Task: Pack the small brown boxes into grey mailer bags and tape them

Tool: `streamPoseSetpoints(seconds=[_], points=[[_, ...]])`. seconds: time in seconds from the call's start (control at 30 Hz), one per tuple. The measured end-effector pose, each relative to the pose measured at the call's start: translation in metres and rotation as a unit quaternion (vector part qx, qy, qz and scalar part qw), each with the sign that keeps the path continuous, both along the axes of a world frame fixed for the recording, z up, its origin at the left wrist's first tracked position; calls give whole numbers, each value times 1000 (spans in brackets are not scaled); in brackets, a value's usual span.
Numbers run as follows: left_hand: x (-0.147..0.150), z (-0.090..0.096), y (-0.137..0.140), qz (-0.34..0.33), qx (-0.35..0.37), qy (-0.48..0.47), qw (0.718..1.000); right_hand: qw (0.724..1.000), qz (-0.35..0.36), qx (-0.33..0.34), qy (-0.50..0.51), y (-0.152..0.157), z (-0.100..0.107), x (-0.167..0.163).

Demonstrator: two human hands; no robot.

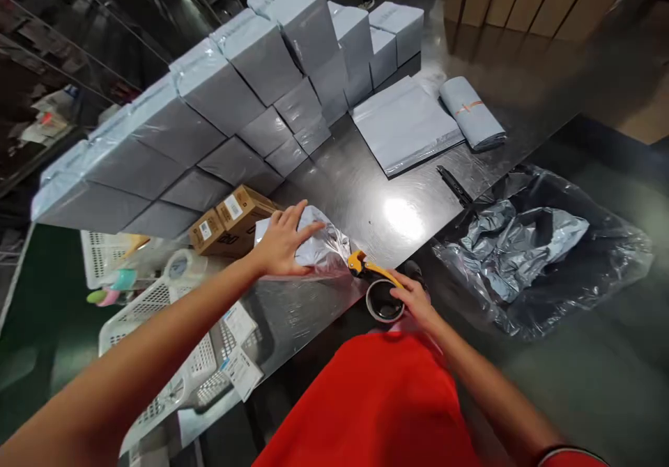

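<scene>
My left hand [282, 242] lies flat, fingers spread, on a grey poly-bag parcel [327, 244] at the near edge of the shiny metal table [366, 195]. My right hand [415, 300] grips a tape dispenser [379, 282] with a yellow-orange handle and a roll of clear tape, its head touching the parcel's right end. Two brown cardboard boxes [233, 219] sit just left of the parcel.
A tall stack of wrapped grey parcels [209, 111] fills the table's left and back. Flat grey mailer bags [402, 125] and a rolled bundle [470, 111] lie at the far right, a black tool [454, 185] near the edge. White plastic baskets [172, 341] stand left; a bin bag [538, 251] right.
</scene>
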State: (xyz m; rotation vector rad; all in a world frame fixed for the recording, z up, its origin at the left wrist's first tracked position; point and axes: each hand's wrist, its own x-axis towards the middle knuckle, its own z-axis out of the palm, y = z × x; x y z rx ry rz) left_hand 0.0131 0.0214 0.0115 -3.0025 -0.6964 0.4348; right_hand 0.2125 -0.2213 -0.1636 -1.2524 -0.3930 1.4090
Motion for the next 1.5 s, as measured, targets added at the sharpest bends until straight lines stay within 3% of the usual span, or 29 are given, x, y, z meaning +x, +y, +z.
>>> streamPoseSetpoints(seconds=[0.17, 0.27, 0.4, 0.53, 0.67, 0.8, 0.93, 1.0, 1.07, 1.17, 1.23, 1.27, 1.33, 1.37, 1.4, 1.43, 1.5], points=[[18, -7, 30, 117, -15, -45, 992, 1000, 13, 23, 5, 51, 17, 55], [21, -8, 39, 136, -28, -58, 989, 999, 18, 31, -2, 59, 20, 57], [21, -9, 28, 130, -10, -54, 990, 1000, -8, 23, -12, 38, 19, 24], [26, -6, 13, 148, -8, -52, 988, 998, -45, 9, -49, -2, 19, -14], [30, -4, 8, 161, -8, -51, 986, 997, -27, -26, -60, -45, 22, -33], [31, -8, 0, 151, 19, -60, 987, 998, 28, 17, -58, -39, 23, -35], [35, -11, -18, 157, 43, -59, 985, 987, 116, 51, -104, 22, 33, -38], [40, -12, -25, 166, 48, -65, 983, 958, 243, 64, -138, 52, 44, -52], [45, -11, -26, 183, 40, -74, 979, 910, 364, 101, -174, 70, 54, -70], [41, -10, -5, 234, 6, -99, 967, 867, 433, 148, -195, 67, 62, -80], [25, -7, 21, 298, -29, -141, 944, 872, 438, 137, -170, 49, 62, -59], [12, -4, 34, 342, -57, -179, 920, 889, 412, 118, -159, 37, 61, -39], [-20, 1, 54, 438, -126, -276, 846, 926, 319, 87, -182, 17, 59, 12], [-37, 2, 57, 478, -169, -349, 788, 943, 233, 58, -232, 10, 57, 39], [-52, 3, 55, 509, -168, -379, 754, 944, 156, 29, -287, 7, 54, 66], [-65, 2, 46, 534, -165, -393, 730, 926, 100, 8, -363, 8, 50, 90], [-79, -6, 15, 571, -167, -408, 693, 854, 57, -9, -517, 18, 36, 125]])
